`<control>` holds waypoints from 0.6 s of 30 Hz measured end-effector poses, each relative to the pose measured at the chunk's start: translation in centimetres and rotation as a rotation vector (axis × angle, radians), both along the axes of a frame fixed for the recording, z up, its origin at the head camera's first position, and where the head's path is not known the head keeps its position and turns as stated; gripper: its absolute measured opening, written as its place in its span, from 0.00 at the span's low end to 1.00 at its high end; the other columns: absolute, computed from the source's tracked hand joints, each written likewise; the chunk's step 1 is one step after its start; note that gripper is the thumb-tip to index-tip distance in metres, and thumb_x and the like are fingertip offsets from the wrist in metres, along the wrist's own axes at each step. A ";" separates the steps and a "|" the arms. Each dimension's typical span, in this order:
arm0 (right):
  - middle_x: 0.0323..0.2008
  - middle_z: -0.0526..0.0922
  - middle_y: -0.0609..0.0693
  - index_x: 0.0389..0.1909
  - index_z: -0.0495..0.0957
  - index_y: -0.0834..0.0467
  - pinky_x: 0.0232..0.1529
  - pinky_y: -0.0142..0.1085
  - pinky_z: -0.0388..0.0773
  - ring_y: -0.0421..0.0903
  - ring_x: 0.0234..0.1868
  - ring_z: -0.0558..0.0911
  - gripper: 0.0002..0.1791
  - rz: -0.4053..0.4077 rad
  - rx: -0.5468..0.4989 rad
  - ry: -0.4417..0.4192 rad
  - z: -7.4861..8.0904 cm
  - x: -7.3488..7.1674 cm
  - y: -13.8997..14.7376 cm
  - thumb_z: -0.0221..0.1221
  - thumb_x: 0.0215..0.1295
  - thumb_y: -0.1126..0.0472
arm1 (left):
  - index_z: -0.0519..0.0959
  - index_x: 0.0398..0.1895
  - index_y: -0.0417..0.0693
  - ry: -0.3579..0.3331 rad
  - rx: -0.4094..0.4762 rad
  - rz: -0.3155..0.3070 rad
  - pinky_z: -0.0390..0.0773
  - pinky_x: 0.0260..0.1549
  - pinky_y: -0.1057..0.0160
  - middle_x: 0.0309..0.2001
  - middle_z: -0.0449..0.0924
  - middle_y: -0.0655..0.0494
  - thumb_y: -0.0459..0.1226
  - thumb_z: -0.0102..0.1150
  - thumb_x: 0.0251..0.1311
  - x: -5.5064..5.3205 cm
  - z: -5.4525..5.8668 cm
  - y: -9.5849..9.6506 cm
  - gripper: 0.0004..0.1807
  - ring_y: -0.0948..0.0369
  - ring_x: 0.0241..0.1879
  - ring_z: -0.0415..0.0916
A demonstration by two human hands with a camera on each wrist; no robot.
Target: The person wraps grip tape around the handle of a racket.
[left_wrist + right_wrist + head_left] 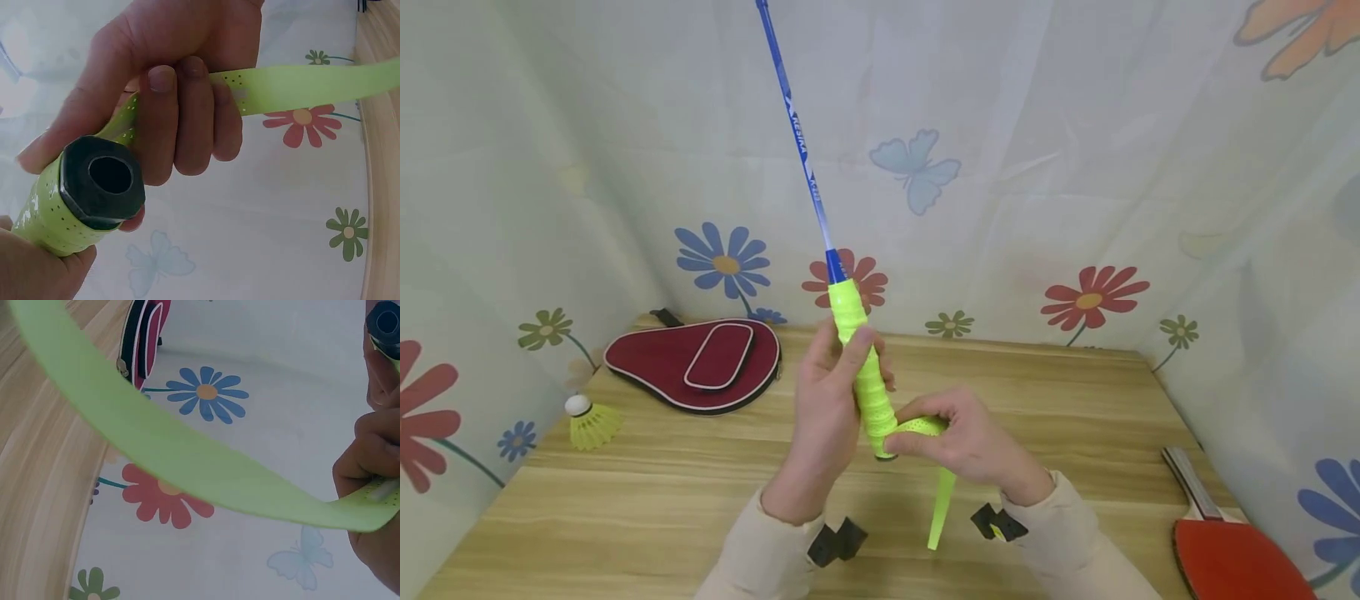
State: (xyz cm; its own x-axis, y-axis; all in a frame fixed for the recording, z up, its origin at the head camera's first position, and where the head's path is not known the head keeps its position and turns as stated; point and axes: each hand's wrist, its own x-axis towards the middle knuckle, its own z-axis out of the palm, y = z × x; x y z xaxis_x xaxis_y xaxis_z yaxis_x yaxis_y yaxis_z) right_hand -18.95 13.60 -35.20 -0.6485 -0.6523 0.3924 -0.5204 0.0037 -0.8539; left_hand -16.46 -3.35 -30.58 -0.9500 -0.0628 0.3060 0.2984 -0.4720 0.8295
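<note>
A blue badminton racket [802, 142] slants up and away, its head outside the head view. My left hand [826, 408] grips the handle [872, 392], which is wrapped in neon yellow-green perforated grip tape. Beside the butt end, my right hand [973, 437] pinches the tape close to the handle, with several fingers curled over it. The loose tail of the tape [942, 508] hangs below that hand and sweeps across the right wrist view. In the left wrist view the dark butt cap [75, 187] with its round hole faces the camera.
A dark red paddle case [655, 362] lies at the back left of the wooden table [1037, 383], with a yellow shuttlecock [593, 425] near it. At the right edge lies a red table tennis paddle [1232, 558]. Flower-printed curtain [1000, 167] encloses the back and sides.
</note>
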 end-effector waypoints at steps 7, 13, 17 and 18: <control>0.29 0.86 0.48 0.36 0.87 0.58 0.21 0.32 0.75 0.41 0.23 0.76 0.10 -0.041 0.009 -0.038 0.3 0.4 -0.4 0.73 0.51 0.64 | 0.67 0.57 0.45 0.064 0.123 -0.065 0.69 0.21 0.69 0.31 0.68 0.54 0.43 0.41 0.76 -0.2 -0.4 0.0 0.15 0.62 0.20 0.66; 0.30 0.87 0.48 0.35 0.87 0.57 0.25 0.32 0.77 0.41 0.25 0.78 0.09 0.027 0.004 -0.025 0.2 0.2 -0.4 0.72 0.52 0.64 | 0.65 0.58 0.44 0.094 0.165 -0.138 0.67 0.16 0.69 0.28 0.67 0.55 0.42 0.37 0.76 -0.2 -0.5 -0.2 0.15 0.62 0.18 0.65; 0.31 0.87 0.51 0.35 0.86 0.60 0.26 0.32 0.78 0.40 0.26 0.78 0.06 0.101 -0.045 -0.014 0.0 -0.1 -0.4 0.69 0.56 0.66 | 0.60 0.69 0.47 0.104 0.185 -0.220 0.67 0.15 0.69 0.28 0.66 0.55 0.41 0.35 0.76 -0.3 -0.4 -0.3 0.22 0.63 0.17 0.64; 0.30 0.87 0.52 0.35 0.86 0.62 0.26 0.31 0.78 0.40 0.26 0.78 0.05 0.118 -0.062 -0.015 -0.1 -0.1 -0.3 0.69 0.57 0.67 | 0.60 0.68 0.46 0.117 0.199 -0.239 0.66 0.15 0.69 0.28 0.66 0.55 0.41 0.35 0.76 -0.3 -0.3 -0.4 0.21 0.62 0.17 0.64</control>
